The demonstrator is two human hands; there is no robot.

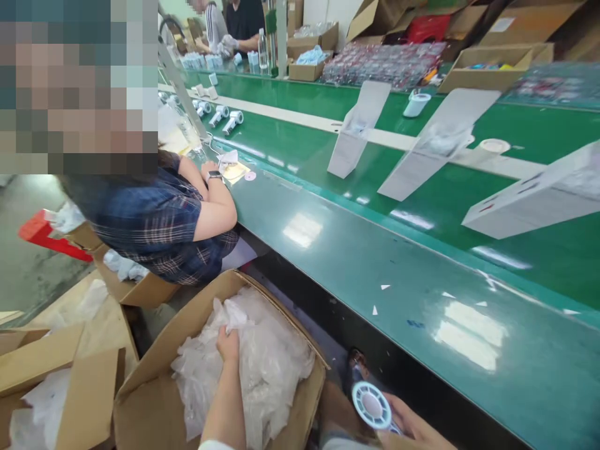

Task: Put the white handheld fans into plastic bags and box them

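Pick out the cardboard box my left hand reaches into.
The large open box beside the table, heaped with clear plastic. Your left hand touches that plastic; neither hand is in any other box.

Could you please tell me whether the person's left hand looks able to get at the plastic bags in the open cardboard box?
Yes, it appears so: the left hand is at the plastic bags, the cardboard box is open above, and nothing seems to block the way.

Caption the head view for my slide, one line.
Left hand gripping plastic bags in a cardboard box; right hand holding a light-blue fan near a green workbench.
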